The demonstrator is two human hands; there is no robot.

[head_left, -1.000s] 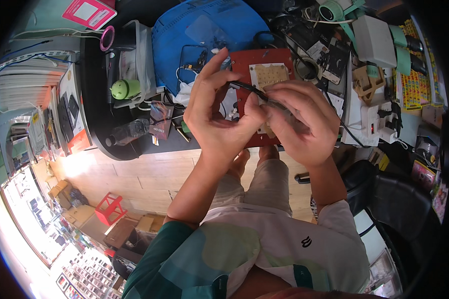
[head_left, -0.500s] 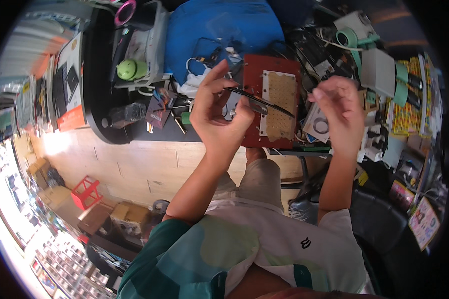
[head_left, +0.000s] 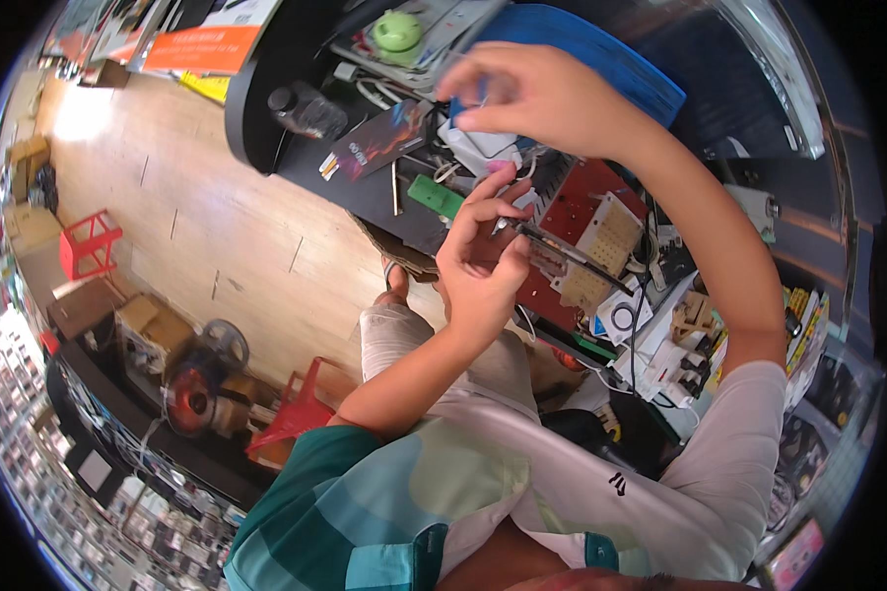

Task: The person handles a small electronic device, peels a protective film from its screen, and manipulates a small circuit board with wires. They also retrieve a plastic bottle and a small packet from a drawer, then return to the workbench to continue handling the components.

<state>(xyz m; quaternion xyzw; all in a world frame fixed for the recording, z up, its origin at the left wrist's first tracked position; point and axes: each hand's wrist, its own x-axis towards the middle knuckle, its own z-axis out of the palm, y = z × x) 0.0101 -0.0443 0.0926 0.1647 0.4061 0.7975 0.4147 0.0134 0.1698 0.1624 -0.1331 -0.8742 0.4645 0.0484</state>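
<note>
In my left hand (head_left: pixel 481 271), above the front of the bench, is a thin black flat panel (head_left: pixel 586 264) seen nearly edge-on. Thumb and fingers pinch its left end, and the rest slants down to the right. My right hand (head_left: pixel 537 98) reaches across to the far left, above the edge of the blue mat (head_left: pixel 611 69). Its fingers are curled and smeared by motion, so whether they hold anything does not show. Beneath the panel lies a dark red board (head_left: pixel 583 202) carrying a tan perforated pad (head_left: pixel 601 246).
A dark printed card (head_left: pixel 379 138), a clear bottle (head_left: pixel 310 110) and a green figure (head_left: pixel 397 34) occupy the left of the bench. A green block (head_left: pixel 434 197) lies near the front edge. White adapters and cables (head_left: pixel 675 369) crowd the right. A red stool (head_left: pixel 301 409) stands on the floor.
The view has turned, shifting the bench toward the upper right. My right hand has swung from the right side across to the far left. My left hand keeps hold of the black panel.
</note>
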